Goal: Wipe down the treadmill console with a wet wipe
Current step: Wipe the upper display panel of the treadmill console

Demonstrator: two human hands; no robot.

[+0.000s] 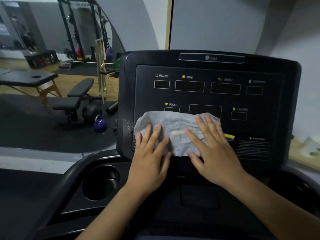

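The left hand (150, 153) and the right hand (213, 149) lie flat, fingers spread wide, pressing the wet wipe (174, 124) at its 8 and 4 o'clock parts. The wipe covers the treadmill console (270, 104) lower left, its bottom edge at the panel's lip. Uncovered panel extends toward 12 and 2 o'clock.

Left of frame, gym floor:
- Black massage table (29, 78), wooden legs, far left.
- Black adjustable weight bench (76, 96), centre left.
- Black ball (91, 111) just beside the bench base.
- Purple kettlebell (100, 124), below the ball.
- Black roller (112, 108), lying flat.
- Power rack (83, 32), upper left.
- Pale wooden frame (101, 66), upright.
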